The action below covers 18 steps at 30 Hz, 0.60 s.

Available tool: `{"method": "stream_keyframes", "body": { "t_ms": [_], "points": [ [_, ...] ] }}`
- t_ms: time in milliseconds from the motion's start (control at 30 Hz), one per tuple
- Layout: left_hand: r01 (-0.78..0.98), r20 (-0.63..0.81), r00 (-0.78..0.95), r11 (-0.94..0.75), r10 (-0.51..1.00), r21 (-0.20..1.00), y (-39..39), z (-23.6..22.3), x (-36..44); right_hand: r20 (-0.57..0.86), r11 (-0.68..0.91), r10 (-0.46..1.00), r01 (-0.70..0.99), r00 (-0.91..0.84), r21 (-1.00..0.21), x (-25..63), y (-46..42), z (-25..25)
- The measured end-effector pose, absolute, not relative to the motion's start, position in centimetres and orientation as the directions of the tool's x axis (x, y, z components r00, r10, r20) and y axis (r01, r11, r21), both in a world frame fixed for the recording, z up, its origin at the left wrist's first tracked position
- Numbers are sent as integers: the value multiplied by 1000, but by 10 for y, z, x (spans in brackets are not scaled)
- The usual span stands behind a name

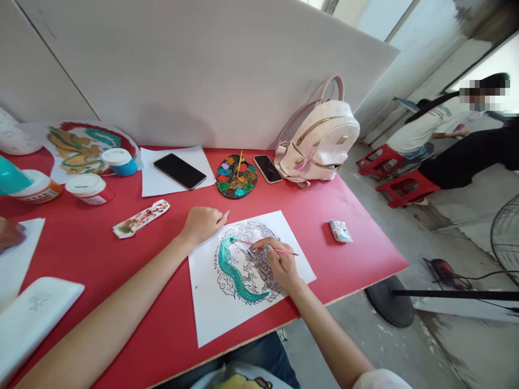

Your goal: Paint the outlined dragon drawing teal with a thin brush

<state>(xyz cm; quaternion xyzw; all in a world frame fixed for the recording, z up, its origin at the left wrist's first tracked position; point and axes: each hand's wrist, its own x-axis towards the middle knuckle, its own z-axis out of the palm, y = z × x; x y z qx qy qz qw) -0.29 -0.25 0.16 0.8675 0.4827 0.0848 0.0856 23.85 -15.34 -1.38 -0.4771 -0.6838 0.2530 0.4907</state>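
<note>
A white sheet [227, 313] with a black-line dragon drawing lies on the red table [348, 259]; the dragon's body is painted teal [231, 267]. My right hand [279, 265] pinches a thin pink paintbrush [284, 251] whose tip touches the drawing near its middle. My left hand [203, 222] rests with curled fingers on the sheet's upper left corner, holding nothing I can see. A round palette [236, 176] with many paint colours and a brush lying on it sits beyond the sheet.
Two phones [179, 170] [267, 168] lie near the palette, a pink backpack [316, 143] leans on the white wall. Paint jars [90, 188] and a painted dragon sheet [81, 146] stand left. A small packet [339, 230] lies right. Another person sits at red stools [405, 189].
</note>
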Motion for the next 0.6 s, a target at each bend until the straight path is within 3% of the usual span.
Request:
{"method": "stream_keyframes", "body": {
  "t_ms": [200,367,600],
  "points": [
    [804,109,516,-524,850,282,-3,-1,-6,414,357,908,412,56,-838,239,-155,-12],
    [798,116,521,-531,845,284,-4,0,-6,388,358,921,378,4,-854,237,-158,-9],
    [799,102,512,-516,853,308,-5,2,-6,323,270,921,242,216,-932,245,-149,0]
  ]
}}
